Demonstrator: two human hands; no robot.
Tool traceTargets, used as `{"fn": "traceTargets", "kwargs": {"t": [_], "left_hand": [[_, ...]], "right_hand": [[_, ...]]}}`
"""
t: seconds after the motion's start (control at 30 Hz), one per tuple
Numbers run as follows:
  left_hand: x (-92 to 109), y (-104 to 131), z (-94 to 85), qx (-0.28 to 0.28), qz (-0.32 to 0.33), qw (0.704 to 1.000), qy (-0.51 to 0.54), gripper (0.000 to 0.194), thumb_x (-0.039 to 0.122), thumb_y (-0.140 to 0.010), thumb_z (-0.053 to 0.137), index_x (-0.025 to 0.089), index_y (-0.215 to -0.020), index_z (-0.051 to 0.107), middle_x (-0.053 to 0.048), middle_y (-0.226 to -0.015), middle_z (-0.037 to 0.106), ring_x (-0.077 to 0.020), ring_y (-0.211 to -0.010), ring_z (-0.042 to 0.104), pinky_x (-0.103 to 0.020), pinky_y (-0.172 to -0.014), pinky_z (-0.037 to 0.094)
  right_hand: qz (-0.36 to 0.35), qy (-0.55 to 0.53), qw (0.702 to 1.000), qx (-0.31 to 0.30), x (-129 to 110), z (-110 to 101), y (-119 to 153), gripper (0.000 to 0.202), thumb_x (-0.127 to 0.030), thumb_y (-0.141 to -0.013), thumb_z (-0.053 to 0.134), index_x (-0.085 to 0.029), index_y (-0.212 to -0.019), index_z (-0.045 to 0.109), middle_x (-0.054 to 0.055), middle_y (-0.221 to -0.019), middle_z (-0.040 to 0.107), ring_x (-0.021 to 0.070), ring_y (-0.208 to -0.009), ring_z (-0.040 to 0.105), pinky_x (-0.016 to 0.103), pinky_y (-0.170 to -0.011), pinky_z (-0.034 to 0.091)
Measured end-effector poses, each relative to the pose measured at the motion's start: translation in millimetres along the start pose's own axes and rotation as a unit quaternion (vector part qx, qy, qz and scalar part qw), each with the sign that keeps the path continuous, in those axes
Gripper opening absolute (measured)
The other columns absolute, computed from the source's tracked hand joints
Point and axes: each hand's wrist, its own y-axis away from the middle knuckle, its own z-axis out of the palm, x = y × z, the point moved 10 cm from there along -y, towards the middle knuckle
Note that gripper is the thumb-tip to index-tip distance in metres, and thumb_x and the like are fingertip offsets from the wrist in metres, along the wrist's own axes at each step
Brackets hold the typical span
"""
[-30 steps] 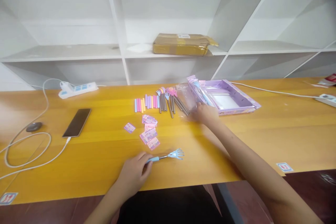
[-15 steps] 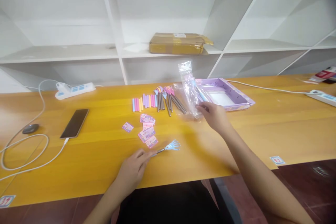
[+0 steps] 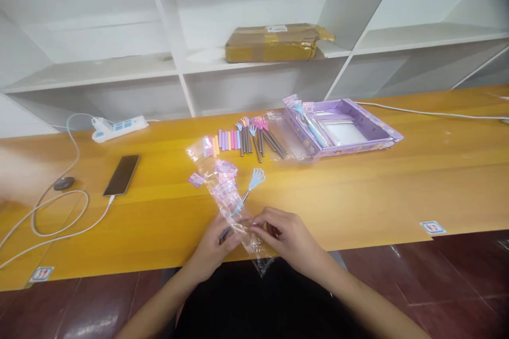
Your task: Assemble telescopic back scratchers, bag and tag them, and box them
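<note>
My left hand (image 3: 217, 243) is closed round the handle of a back scratcher (image 3: 256, 177), whose light blue hand-shaped head points up and away from me. A long clear plastic bag (image 3: 254, 243) lies slantwise across it and covers part of the handle. My right hand (image 3: 288, 230) pinches the side of this bag, close to my left fingers. Beyond the bag are several small printed cards (image 3: 226, 167), partly seen through the film. Behind those sit rows of coloured handle sleeves (image 3: 228, 140) and several more back scratchers (image 3: 262, 135) with metal shafts.
A purple box (image 3: 358, 145) at the back right holds bagged back scratchers (image 3: 314, 127). To the left are a phone (image 3: 122, 175) on a white cable, a mouse (image 3: 63, 184) and a power strip (image 3: 119, 128). A taped cardboard box (image 3: 272, 45) rests on the shelf.
My right hand has brought the clear bag from beside the purple box to my left hand at the table's front. The blue back scratcher has tilted upward. The view has shifted slightly.
</note>
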Motion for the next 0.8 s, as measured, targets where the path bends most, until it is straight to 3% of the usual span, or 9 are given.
{"fn": "traceTargets", "kwargs": {"t": [0.07, 0.17, 0.27, 0.33, 0.5, 0.6, 0.7, 0.77, 0.8], "left_hand": [[-7, -2, -1.4, 0.041, -0.026, 0.999, 0.021, 0.058, 0.077, -0.098, 0.069, 0.024, -0.118, 0.086, -0.013, -0.125, 0.076, -0.0358, -0.129, 0.065, -0.051, -0.12, 0.048], [-8, -3, -5.6, 0.084, -0.035, 0.996, 0.024, 0.05, 0.071, -0.098, 0.072, 0.022, -0.094, 0.085, -0.012, -0.111, 0.077, -0.0331, -0.121, 0.067, -0.049, -0.118, 0.05], [-6, -2, -3.0, 0.073, -0.037, 0.996, 0.019, 0.05, 0.068, -0.098, 0.074, 0.021, -0.084, 0.082, -0.012, -0.11, 0.078, -0.0331, -0.12, 0.068, -0.05, -0.119, 0.049], [-4, -1, 3.4, 0.045, -0.038, 0.998, 0.015, 0.049, 0.067, -0.097, 0.076, 0.021, -0.082, 0.081, -0.012, -0.121, 0.078, -0.0339, -0.126, 0.067, -0.05, -0.12, 0.048], [2, 1, 11.6, 0.005, -0.019, 1.0, -0.003, 0.05, 0.068, -0.099, 0.073, 0.021, -0.085, 0.082, -0.012, -0.127, 0.077, -0.0305, -0.123, 0.069, -0.047, -0.118, 0.051], [-2, 1, -0.4, 0.036, -0.021, 0.999, 0.029, 0.051, 0.068, -0.097, 0.077, 0.02, -0.079, 0.077, -0.012, -0.124, 0.078, -0.0305, -0.121, 0.071, -0.046, -0.115, 0.054], [-15, 2, -26.4, 0.139, -0.032, 0.983, 0.115, 0.044, 0.061, -0.094, 0.084, 0.019, -0.083, 0.078, -0.012, -0.124, 0.08, -0.0298, -0.119, 0.073, -0.043, -0.11, 0.058], [-28, 6, -43.7, 0.219, -0.051, 0.956, 0.19, 0.041, 0.059, -0.091, 0.089, 0.018, -0.091, 0.082, -0.011, -0.114, 0.082, -0.0263, -0.106, 0.076, -0.04, -0.1, 0.062], [-33, 8, -50.7, 0.253, -0.058, 0.94, 0.223, 0.043, 0.059, -0.088, 0.092, 0.018, -0.095, 0.083, -0.01, -0.108, 0.082, -0.0244, -0.099, 0.077, -0.038, -0.095, 0.064]], "right_hand": [[0.002, -0.026, 0.999, -0.023, 4, 8, -1, 0.04, -0.058, -0.112, 0.064, -0.024, -0.097, 0.077, 0.003, -0.087, 0.074, 0.0161, -0.075, 0.065, 0.029, -0.07, 0.05], [0.089, -0.144, 0.985, -0.032, 30, 19, -1, 0.049, -0.067, -0.112, 0.058, -0.023, -0.096, 0.071, 0.001, -0.085, 0.068, 0.0147, -0.07, 0.06, 0.027, -0.065, 0.049], [0.173, -0.293, 0.94, -0.038, 52, 36, 3, 0.051, -0.071, -0.111, 0.055, -0.023, -0.125, 0.069, 0.0, -0.094, 0.066, 0.0129, -0.066, 0.057, 0.026, -0.059, 0.049], [0.164, -0.318, 0.933, -0.037, 53, 44, 2, 0.055, -0.07, -0.106, 0.065, -0.024, -0.136, 0.067, 0.002, -0.102, 0.067, 0.0147, -0.079, 0.062, 0.027, -0.07, 0.055], [0.145, -0.291, 0.946, -0.014, 51, 52, -5, 0.05, -0.072, -0.101, 0.072, -0.022, -0.105, 0.072, 0.005, -0.106, 0.07, 0.0218, -0.102, 0.068, 0.036, -0.096, 0.059], [0.157, -0.283, 0.944, 0.06, 62, 32, -4, 0.049, -0.073, -0.104, 0.065, -0.024, -0.106, 0.068, 0.006, -0.105, 0.074, 0.0247, -0.106, 0.072, 0.042, -0.103, 0.06], [0.135, -0.265, 0.941, 0.163, 68, -12, 6, 0.043, -0.07, -0.112, 0.053, -0.028, -0.112, 0.06, 0.005, -0.097, 0.074, 0.0241, -0.094, 0.074, 0.04, -0.09, 0.063], [0.104, -0.22, 0.957, 0.16, 64, -37, 13, 0.037, -0.064, -0.114, 0.05, -0.028, -0.114, 0.059, 0.003, -0.09, 0.07, 0.0224, -0.081, 0.07, 0.036, -0.075, 0.061], [0.084, -0.171, 0.975, 0.113, 58, -40, 14, 0.034, -0.06, -0.115, 0.053, -0.028, -0.113, 0.063, 0.003, -0.086, 0.068, 0.0214, -0.077, 0.068, 0.036, -0.075, 0.06]]}}
